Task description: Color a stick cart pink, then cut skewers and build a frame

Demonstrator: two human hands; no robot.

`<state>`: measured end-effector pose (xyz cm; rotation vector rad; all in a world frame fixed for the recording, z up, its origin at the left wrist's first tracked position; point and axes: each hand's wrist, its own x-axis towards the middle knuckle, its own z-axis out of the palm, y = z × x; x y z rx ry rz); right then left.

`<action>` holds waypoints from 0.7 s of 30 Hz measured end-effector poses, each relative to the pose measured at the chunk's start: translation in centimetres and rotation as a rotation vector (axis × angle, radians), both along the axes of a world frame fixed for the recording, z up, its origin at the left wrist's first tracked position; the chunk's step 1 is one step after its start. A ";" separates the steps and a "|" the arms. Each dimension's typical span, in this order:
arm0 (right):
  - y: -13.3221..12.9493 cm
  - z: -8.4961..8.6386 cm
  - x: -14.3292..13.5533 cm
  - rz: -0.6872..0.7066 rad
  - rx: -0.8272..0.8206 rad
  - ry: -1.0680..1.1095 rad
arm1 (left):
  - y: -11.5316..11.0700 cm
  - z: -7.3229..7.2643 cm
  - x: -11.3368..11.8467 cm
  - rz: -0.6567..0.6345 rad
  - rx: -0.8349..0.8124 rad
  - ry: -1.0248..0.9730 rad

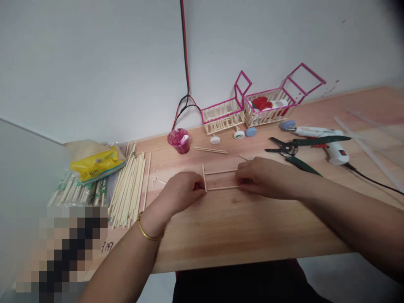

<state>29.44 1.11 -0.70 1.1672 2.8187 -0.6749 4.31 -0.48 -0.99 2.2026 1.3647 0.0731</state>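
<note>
Two thin wooden sticks lie parallel on the table, an upper stick (221, 171) and a lower stick (222, 188). A short wooden stick (203, 174) stands crosswise at their left ends. My left hand (181, 191), with a gold bangle at the wrist, pinches this short crosspiece near its lower end. At the other side, my right hand (260, 176) has its fingers closed over the right ends of the two parallel sticks. Whatever else lies under those fingers is hidden. Whether the pieces are joined at the corners I cannot tell.
Loose sticks (129, 189) and a yellow packet (96, 164) lie left. Behind stand a pink-stained cup (179, 141) and two stick-built carts, one small (222, 115), one larger (268, 105). Green-handled cutters (303, 151) and a glue gun (336, 147) with a cord lie right.
</note>
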 end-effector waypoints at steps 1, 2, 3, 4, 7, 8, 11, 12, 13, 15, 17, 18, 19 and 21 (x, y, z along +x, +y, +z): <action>0.0 0.0 0.0 0.000 0.003 -0.004 | 0.0 0.0 0.0 0.002 -0.002 -0.007; 0.0 0.0 0.0 0.000 0.004 -0.006 | 0.0 0.0 -0.1 0.006 -0.002 -0.015; -0.1 0.1 0.0 0.001 0.003 -0.010 | 0.0 0.0 -0.1 0.010 -0.002 -0.023; -0.1 0.1 -0.1 0.000 0.000 -0.013 | 0.1 0.0 -0.1 0.014 -0.001 -0.032; -0.2 0.1 0.0 -0.003 -0.004 -0.018 | 0.0 0.0 -0.1 0.029 0.003 -0.048; -0.2 0.0 0.0 0.000 -0.003 -0.013 | 0.0 0.0 -0.1 0.033 0.003 -0.051; -0.2 0.0 0.1 0.012 -0.004 0.004 | 0.0 -0.1 -0.2 0.040 0.000 -0.059; -0.2 -0.1 0.1 0.016 -0.010 0.007 | 0.0 -0.1 -0.2 0.041 -0.001 -0.060; -0.2 -0.1 0.1 0.019 -0.017 0.010 | 0.0 -0.2 -0.2 0.042 -0.002 -0.060; -0.2 0.0 0.1 0.023 -0.028 0.016 | 0.0 -0.2 -0.2 0.041 0.003 -0.058; -0.2 0.1 0.1 0.021 -0.036 0.014 | 0.0 -0.2 -0.2 0.041 0.008 -0.054; -0.2 0.1 0.0 0.015 -0.037 0.013 | 0.1 -0.2 -0.2 0.040 0.011 -0.052; -0.2 0.1 0.0 0.010 -0.039 0.011 | 0.1 -0.2 -0.2 0.037 0.014 -0.050; -0.2 0.1 0.0 0.010 -0.047 0.007 | 0.1 -0.2 -0.2 0.033 0.018 -0.045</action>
